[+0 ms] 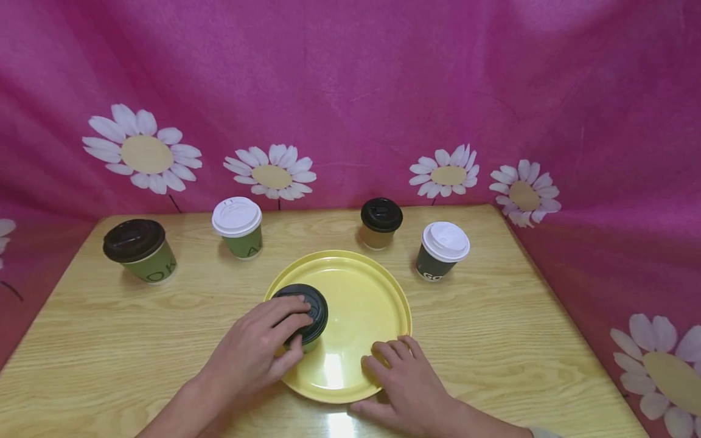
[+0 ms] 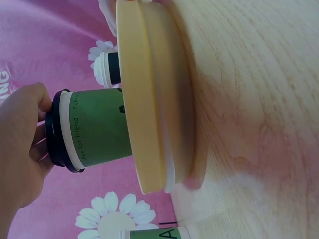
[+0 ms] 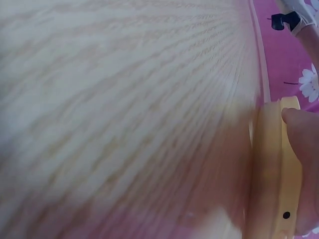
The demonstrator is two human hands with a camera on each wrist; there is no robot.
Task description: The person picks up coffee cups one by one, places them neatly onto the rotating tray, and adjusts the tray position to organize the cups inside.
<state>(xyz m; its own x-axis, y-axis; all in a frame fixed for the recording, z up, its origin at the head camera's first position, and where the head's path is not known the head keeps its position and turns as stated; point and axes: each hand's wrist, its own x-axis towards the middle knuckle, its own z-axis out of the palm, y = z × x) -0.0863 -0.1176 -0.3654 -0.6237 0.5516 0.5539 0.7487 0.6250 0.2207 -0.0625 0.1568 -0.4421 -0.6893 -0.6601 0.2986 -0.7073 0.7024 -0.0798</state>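
A round yellow tray (image 1: 361,304) with a raised rim stands on the wooden table, and the left wrist view shows a separate base part under it. On its left side a green paper cup (image 2: 99,129) with a black lid (image 1: 319,313) stands upright. My left hand (image 1: 260,344) grips this cup by its lid from above, thumb on the near side and fingers over the top. At the tray's near right edge, my right hand (image 1: 408,380) holds the rim, fingers over it and thumb outside. In the right wrist view the tray's side wall (image 3: 269,184) carries a black dot.
Behind the tray stand a green cup with a brown lid (image 1: 150,261), a green cup with a white lid (image 1: 241,237), a small brown cup with a black lid (image 1: 378,236) and a dark cup with a white lid (image 1: 435,261). A pink flowered cloth (image 1: 350,91) hangs behind.
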